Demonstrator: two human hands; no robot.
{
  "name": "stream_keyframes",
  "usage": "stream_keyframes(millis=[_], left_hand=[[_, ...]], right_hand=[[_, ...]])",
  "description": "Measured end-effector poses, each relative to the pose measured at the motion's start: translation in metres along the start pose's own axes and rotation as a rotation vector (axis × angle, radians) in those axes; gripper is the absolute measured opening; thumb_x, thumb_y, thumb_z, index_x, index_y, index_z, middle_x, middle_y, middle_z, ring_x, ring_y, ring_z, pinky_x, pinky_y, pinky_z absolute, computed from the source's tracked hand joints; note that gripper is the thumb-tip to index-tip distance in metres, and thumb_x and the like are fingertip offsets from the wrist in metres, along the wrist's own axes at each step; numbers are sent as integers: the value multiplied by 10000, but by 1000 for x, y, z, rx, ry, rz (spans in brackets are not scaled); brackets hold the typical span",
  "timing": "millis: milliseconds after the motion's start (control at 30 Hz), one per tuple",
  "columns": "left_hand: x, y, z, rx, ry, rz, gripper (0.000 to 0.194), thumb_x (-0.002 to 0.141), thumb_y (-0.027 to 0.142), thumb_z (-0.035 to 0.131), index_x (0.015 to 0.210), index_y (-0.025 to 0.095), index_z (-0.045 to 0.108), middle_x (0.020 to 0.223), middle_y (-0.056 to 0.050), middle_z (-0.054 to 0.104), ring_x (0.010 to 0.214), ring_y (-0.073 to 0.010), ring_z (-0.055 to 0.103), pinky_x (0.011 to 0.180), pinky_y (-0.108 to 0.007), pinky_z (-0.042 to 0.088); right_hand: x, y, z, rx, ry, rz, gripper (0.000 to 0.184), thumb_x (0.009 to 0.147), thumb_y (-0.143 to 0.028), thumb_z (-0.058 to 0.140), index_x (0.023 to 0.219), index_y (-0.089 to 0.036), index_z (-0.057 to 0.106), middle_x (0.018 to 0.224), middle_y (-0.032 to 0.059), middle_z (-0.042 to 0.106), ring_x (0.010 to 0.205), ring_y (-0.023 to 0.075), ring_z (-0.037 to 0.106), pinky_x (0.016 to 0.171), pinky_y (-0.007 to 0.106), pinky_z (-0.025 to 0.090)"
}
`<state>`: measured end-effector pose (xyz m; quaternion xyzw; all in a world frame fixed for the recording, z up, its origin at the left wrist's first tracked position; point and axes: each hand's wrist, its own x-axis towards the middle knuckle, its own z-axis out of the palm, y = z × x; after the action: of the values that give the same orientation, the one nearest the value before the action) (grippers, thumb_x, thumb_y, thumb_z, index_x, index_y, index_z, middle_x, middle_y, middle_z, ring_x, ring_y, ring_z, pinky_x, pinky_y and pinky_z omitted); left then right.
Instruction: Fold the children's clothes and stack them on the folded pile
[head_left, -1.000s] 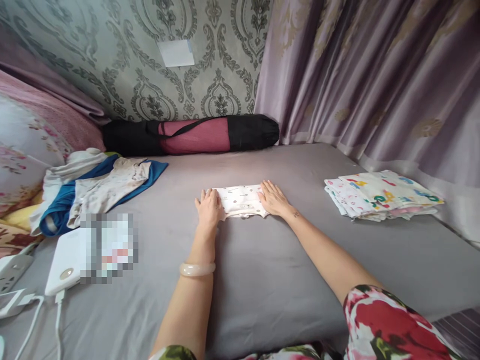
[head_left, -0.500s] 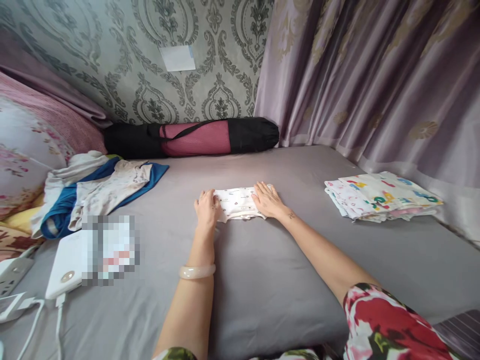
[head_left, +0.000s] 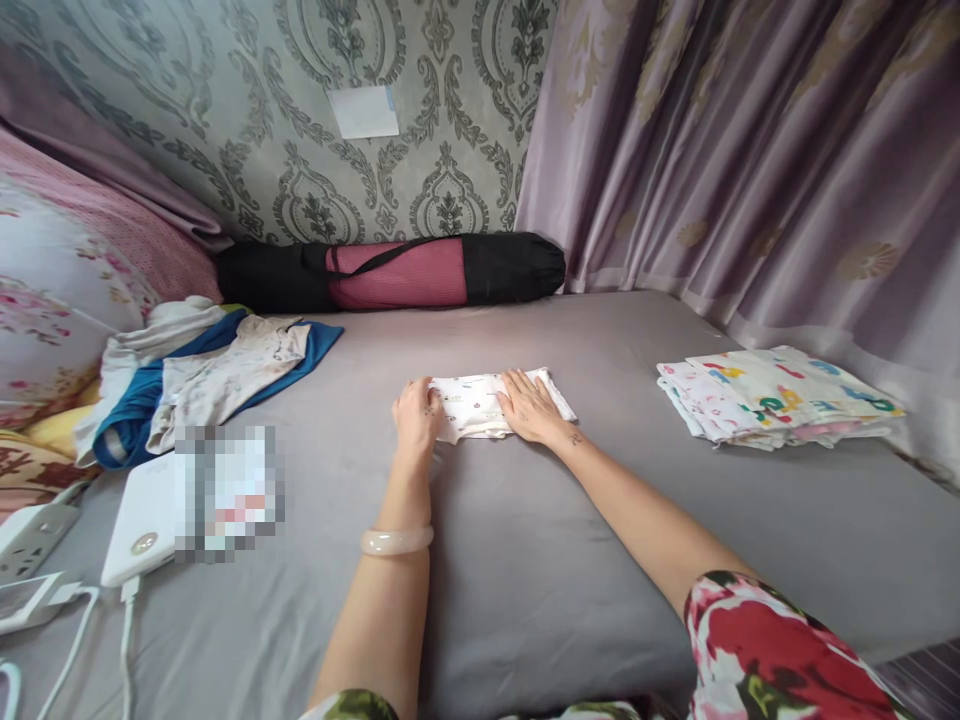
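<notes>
A small white garment (head_left: 469, 408) with a scattered print lies folded into a flat strip on the grey bed sheet (head_left: 540, 560). At its left end, my left hand (head_left: 417, 412) has curled fingers closed on the edge; part of the fingers is hidden. My right hand (head_left: 531, 405) lies flat on the garment's right part, fingers stretched out. The garment's right end shows beyond that hand.
To the right lies a stack of folded printed clothes (head_left: 795, 390). Loose clothes (head_left: 217, 370) lie at the left, near a white power bank (head_left: 146, 520), cables and a socket strip (head_left: 37, 535). A black and pink rolled bag (head_left: 397, 275) lies along the wall.
My right hand has slid slightly left over the garment, uncovering more of its right end. My left hand stays at the left edge. The view has shifted a little.
</notes>
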<state>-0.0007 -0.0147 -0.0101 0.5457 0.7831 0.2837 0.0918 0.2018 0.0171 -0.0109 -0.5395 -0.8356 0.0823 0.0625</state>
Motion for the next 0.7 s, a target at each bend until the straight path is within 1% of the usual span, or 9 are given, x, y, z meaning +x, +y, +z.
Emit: stream_keyframes(millis=[133, 233, 300, 367, 467, 600, 700], left_hand=[[1, 0, 0, -7, -10, -6, 396, 910, 199, 380, 1245, 192, 591, 1294, -93, 623, 1239, -238, 535, 1028, -380, 407], [2, 0, -1, -25, -13, -6, 396, 908, 199, 377, 1235, 194, 599, 1262, -93, 642, 1221, -229, 548, 1016, -368, 416], [3, 0, 0, -36, -10, -11, 396, 904, 201, 381, 1232, 197, 603, 1253, -91, 648, 1209, -221, 558, 1012, -356, 421], [3, -1, 0, -44, -1, -13, 399, 901, 198, 387, 1236, 198, 603, 1254, -88, 648, 1198, -215, 566, 1011, -347, 424], [3, -3, 1, -53, 12, -14, 407, 898, 194, 391, 1245, 205, 602, 1241, -81, 658, 1175, -212, 582, 1005, -345, 434], [5, -3, 0, -56, -5, -29, 412, 902, 201, 387, 1251, 195, 606, 1219, -92, 668, 1147, -215, 603, 988, -332, 448], [6, -3, -2, -65, -5, -44, 414, 909, 206, 377, 1252, 187, 607, 1233, -91, 662, 1170, -211, 594, 1002, -317, 440]], right_hand=[[1, -4, -6, 11, -31, 3, 608, 1005, -397, 162, 1506, -78, 291, 1579, 133, 248, 1467, 243, 169, 1185, 472, 89], [4, -12, -10, 43, -41, 9, 605, 1006, -404, 148, 1506, -97, 294, 1585, 143, 223, 1468, 257, 163, 1170, 525, 107], [7, -20, -11, 64, -33, -7, 599, 1005, -405, 149, 1508, -112, 292, 1592, 135, 206, 1471, 254, 150, 1167, 533, 112], [11, -28, -7, 70, -13, -36, 595, 1003, -402, 160, 1507, -115, 295, 1595, 127, 199, 1474, 247, 138, 1170, 520, 109], [15, -36, 3, 53, 27, -61, 598, 1001, -399, 172, 1505, -102, 296, 1591, 129, 211, 1471, 242, 151, 1175, 503, 97], [17, -39, 15, 19, 68, -51, 595, 1000, -396, 188, 1506, -101, 292, 1579, 137, 245, 1461, 236, 188, 1176, 504, 73], [17, -38, 16, 12, 59, -50, 591, 999, -395, 191, 1506, -109, 297, 1575, 135, 260, 1458, 238, 197, 1175, 505, 85]])
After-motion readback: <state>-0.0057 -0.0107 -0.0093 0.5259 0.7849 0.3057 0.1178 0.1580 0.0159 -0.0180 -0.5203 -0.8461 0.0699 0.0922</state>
